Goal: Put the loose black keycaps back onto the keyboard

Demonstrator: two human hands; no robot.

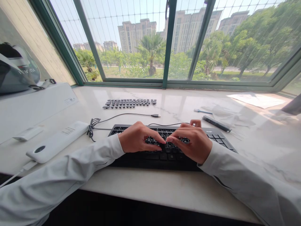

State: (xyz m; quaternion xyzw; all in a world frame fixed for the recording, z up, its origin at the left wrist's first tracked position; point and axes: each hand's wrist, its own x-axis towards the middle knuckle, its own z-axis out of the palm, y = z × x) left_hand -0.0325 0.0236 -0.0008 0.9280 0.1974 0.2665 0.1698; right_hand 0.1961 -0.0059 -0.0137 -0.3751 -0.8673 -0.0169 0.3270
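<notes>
A black keyboard [221, 139] lies on the white marble sill in front of me, many of its keycaps removed. My left hand [137, 138] and my right hand [191, 141] rest over its middle, fingers curled. Their fingertips meet on one small black keycap [162, 145] and pinch it together. Farther back, several removed keycaps [129, 103] lie laid out in neat rows. The keyboard's cable [122, 116] runs left in a bundle and ends in a USB plug near the middle of the sill.
A white power strip [56, 142] and a white box [30, 108] lie at the left, with a helmet [16, 70] behind. A black tool [216, 123], a small blue-tipped tool [202, 111] and clear plastic lie at the right. Paper [256, 100] sits far right. Window frames close the back.
</notes>
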